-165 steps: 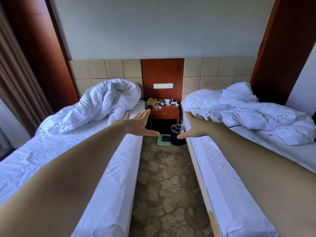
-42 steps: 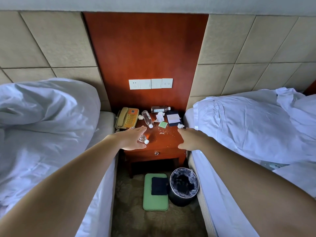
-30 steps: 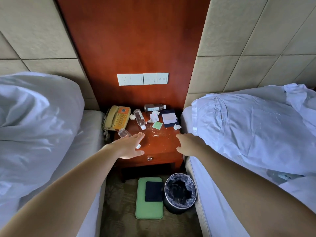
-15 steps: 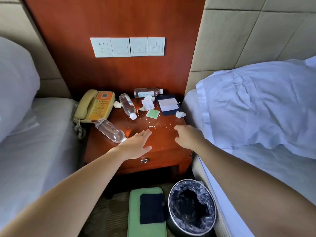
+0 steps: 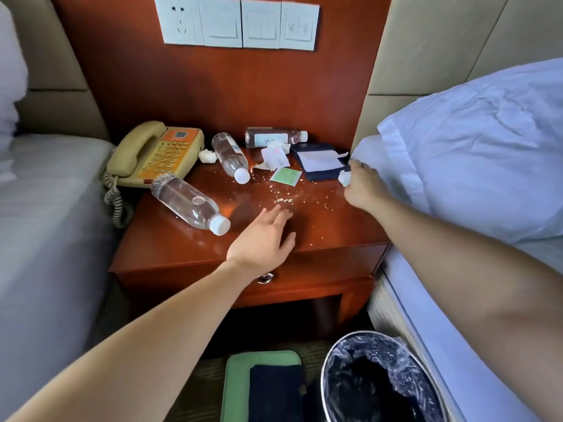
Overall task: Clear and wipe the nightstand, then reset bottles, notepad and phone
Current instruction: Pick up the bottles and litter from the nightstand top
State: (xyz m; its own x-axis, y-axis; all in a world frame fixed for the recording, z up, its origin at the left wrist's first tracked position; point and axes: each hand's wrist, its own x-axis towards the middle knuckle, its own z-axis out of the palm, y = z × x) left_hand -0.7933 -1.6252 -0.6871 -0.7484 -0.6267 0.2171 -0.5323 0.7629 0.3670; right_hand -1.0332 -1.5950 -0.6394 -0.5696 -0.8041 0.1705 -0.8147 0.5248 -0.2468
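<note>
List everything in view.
nightstand: one, reddish, centre
phone: one, beige and orange, back left
bottles: three, clear, lying on top
notepad: one, white, on dark folder, back right
packet: one, green, middle
crumpled paper: three, white, back and right edge
crumbs: many, pale, middle
bin: one, lined, floor right
mat: one, green, floor, under dark cloth
switch panel: one, white, wall
beds: two, white, either side
pillow: one, white, right bed
left hand: open, above front edge
right hand: at rightmost paper, grip unclear

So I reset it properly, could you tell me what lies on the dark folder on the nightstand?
A white notepad lies on the dark folder; the right hand, pinching a white wad, hides its right corner.
</note>
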